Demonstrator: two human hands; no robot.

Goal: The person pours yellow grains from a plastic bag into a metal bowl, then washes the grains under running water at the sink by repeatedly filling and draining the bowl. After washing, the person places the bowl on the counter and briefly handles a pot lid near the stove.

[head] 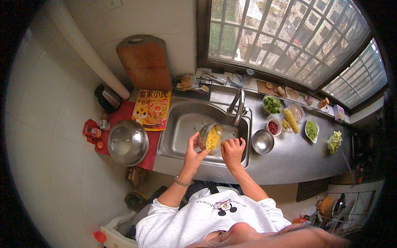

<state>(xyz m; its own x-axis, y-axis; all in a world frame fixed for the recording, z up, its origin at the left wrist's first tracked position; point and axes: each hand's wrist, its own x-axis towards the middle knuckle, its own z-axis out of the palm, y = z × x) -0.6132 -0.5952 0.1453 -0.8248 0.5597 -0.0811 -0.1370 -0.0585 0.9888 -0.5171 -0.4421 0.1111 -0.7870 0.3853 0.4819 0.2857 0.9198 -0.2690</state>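
Note:
Over the stainless steel sink [178, 124], my left hand [193, 155] grips a small metal bowl [203, 135] by its side and rim. The bowl is tilted, and its mouth shows small yellow pieces [213, 138], too fine to name surely. My right hand [232, 151] is beside the bowl's right edge, its fingers curled. Whether anything is between those fingers is hidden. Small green scraps lie on the sink's floor. A curved faucet [239, 107] rises at the back right of the sink.
Right of the sink stand an empty metal bowl [263, 141], a bowl of red kernels [273, 127], a corn cob [291, 120], green vegetables [272, 104] and a dish of green shreds [312, 130]. To the left are a lidded pot [128, 143], food package [151, 110] and kettle [107, 97].

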